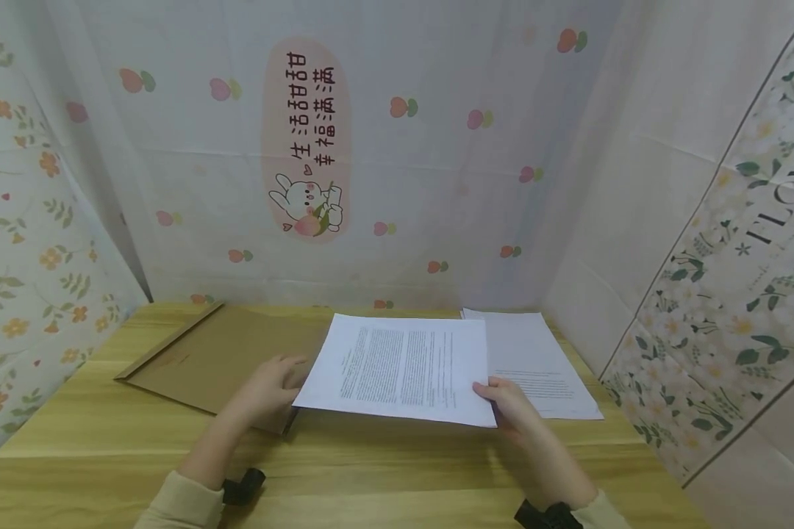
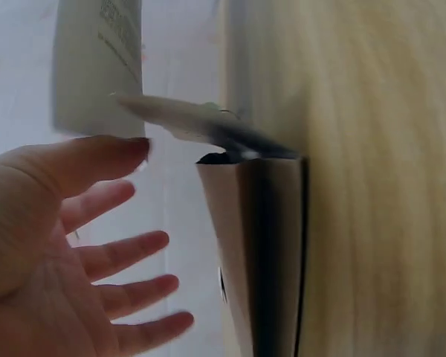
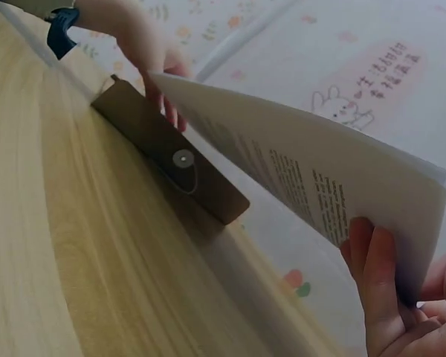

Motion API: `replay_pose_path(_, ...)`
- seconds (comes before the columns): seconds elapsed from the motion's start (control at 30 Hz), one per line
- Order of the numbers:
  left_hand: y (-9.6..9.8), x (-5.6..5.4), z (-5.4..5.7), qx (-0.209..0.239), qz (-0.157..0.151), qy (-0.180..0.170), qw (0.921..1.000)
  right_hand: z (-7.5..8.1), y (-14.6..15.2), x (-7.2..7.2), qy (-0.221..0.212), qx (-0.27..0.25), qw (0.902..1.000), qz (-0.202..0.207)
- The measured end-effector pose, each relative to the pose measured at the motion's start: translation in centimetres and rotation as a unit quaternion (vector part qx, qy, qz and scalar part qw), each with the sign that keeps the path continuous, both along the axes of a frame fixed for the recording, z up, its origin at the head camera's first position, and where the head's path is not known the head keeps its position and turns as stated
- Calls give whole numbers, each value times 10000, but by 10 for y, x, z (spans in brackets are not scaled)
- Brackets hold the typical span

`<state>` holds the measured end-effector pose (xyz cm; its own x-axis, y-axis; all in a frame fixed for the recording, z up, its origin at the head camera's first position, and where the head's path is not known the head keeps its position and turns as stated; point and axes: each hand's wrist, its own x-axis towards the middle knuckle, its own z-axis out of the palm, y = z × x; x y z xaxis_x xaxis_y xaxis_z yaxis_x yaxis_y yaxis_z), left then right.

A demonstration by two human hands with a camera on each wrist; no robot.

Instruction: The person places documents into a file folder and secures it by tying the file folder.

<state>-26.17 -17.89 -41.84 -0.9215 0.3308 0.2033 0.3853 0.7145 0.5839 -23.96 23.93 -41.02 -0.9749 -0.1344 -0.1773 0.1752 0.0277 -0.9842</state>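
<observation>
My right hand (image 1: 512,405) grips a printed stack of paper (image 1: 397,371) by its right edge, thumb on top and fingers beneath. The sheets are raised over the table, and the right wrist view shows print on their underside too. Left of them lies a brown kraft document envelope (image 1: 238,349); its flap (image 3: 145,134) stands up from the table and bears a round button and string. My left hand (image 1: 271,386) is over the envelope's near right side. In the left wrist view its fingers (image 2: 126,253) are spread and extended, the thumb close to the paper's corner.
More printed sheets (image 1: 542,367) lie at the right of the wooden table (image 1: 370,477), partly hidden behind the held paper. A patterned curtain (image 1: 423,184) hangs along the back, with floral cloths (image 1: 33,257) at both sides. Dark bands with cameras (image 1: 243,487) sit at both wrists.
</observation>
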Motion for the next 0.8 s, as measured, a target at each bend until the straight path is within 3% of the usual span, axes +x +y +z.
replay_pose_path(0.17, 6, 0, -3, -740, 104, 121, 9971, -2, 0, -1, -58, 108, 9999, -67)
replay_pose_path(0.4, 12, 5, -2, -882, 270, 192, 9956, -3, 3, -2, -87, 216, 9997, 63)
replay_pose_path(0.5, 16, 9, 2, -948, 313, 396, 9942, -4, 6, -1, -92, 272, 9996, 14)
replay_pose_path(0.67, 24, 13, 11, -1561, 452, 873, 9828, -5, 8, -1, -119, 341, 9991, -207)
replay_pose_path(0.8, 28, 16, 14, -1954, 465, 756, 9767, -6, 9, 0, -183, 404, 9990, -78)
